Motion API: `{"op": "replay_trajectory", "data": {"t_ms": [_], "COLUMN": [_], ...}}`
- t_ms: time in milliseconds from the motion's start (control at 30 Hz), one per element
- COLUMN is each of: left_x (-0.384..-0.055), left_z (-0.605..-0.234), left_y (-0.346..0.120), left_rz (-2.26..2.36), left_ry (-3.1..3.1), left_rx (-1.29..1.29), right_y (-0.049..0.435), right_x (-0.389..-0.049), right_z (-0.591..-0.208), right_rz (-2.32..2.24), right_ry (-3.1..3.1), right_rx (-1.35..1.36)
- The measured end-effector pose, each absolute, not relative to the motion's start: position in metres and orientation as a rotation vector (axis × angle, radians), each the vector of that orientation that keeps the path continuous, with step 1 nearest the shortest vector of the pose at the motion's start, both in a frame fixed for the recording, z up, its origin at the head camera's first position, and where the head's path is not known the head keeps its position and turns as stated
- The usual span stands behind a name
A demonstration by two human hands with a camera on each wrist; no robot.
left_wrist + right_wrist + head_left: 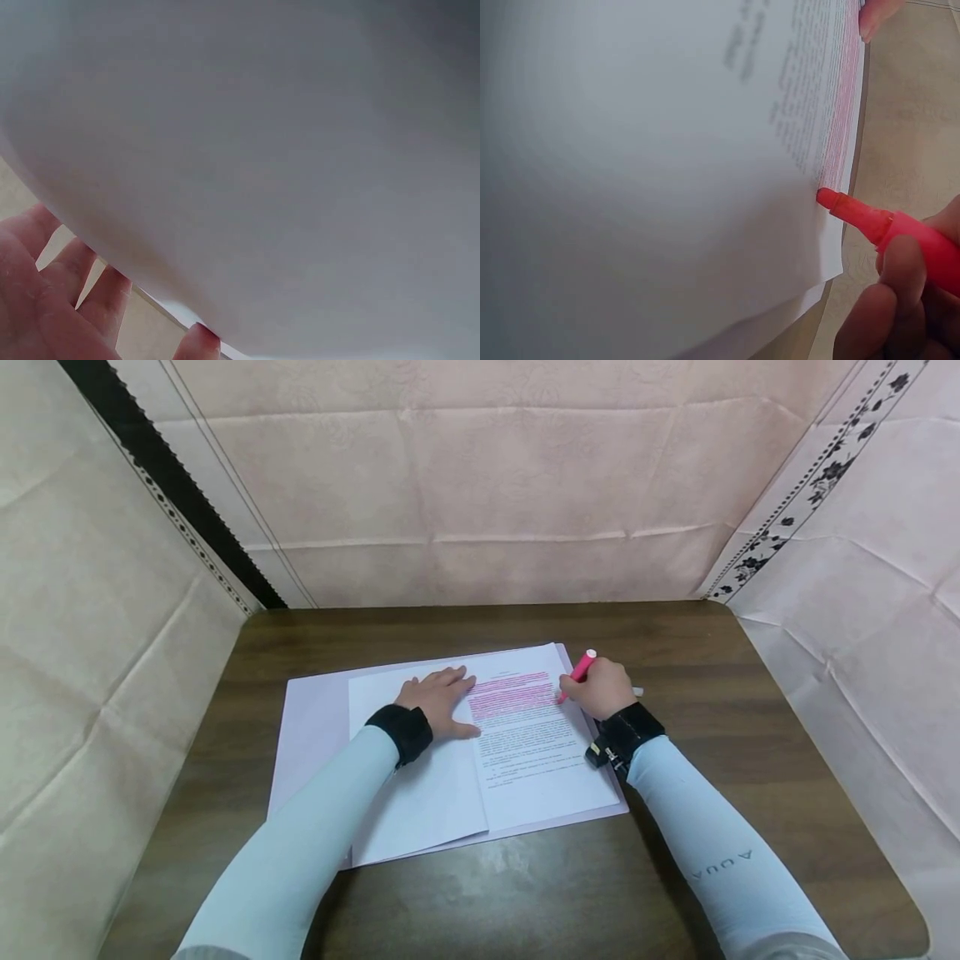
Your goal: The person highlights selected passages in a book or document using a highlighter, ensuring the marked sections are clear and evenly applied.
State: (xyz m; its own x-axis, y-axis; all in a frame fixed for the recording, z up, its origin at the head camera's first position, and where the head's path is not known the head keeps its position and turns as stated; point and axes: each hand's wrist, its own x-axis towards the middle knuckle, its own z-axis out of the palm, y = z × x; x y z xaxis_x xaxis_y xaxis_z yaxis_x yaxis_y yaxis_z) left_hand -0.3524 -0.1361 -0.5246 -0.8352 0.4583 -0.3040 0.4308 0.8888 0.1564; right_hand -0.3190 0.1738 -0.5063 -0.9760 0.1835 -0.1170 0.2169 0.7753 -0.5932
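Observation:
An opened white booklet (420,802) lies on the table, its right page (525,793) printed with lines of text. The upper lines carry pink highlighting (512,695). My left hand (438,697) rests on the booklet near the fold, fingers spread; the left wrist view shows fingers (97,300) against the paper's edge. My right hand (602,687) grips a pink highlighter (583,665) at the page's right side. In the right wrist view the highlighter's tip (826,198) is right at the end of the highlighted lines.
Under the booklet a larger pale lilac sheet (311,727) sticks out at the left. A small white tip (637,691) shows beside my right hand. The brown wooden table (480,902) extends around the papers, and light cloth (487,485) hangs behind it and at both sides.

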Motion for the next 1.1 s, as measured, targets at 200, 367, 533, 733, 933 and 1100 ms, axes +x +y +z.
{"op": "replay_trajectory", "data": {"t_ms": [200, 367, 533, 733, 933, 1100], "left_x": [-0.350, -0.345, -0.343, -0.342, -0.343, -0.348], "left_z": [-0.520, -0.514, -0.510, -0.507, -0.510, -0.516], "left_y": [-0.139, -0.138, -0.135, -0.131, -0.130, -0.132], "left_rz": [0.113, 0.112, 0.097, 0.095, 0.088, 0.091], "left_ry": [2.719, 2.726, 2.718, 2.723, 2.726, 2.732], "left_rx": [0.648, 0.634, 0.633, 0.652, 0.649, 0.651], "right_y": [0.163, 0.132, 0.094, 0.073, 0.071, 0.068], "right_x": [-0.319, -0.314, -0.310, -0.310, -0.310, -0.310], "right_z": [-0.499, -0.497, -0.506, -0.516, -0.518, -0.517], "right_rz": [-1.038, -1.242, -1.253, -1.248, -1.229, -1.199], "right_ry": [2.869, 2.756, 2.688, 2.675, 2.661, 2.666], "right_rx": [0.294, 0.168, 0.013, 0.027, 0.076, 0.093]}}
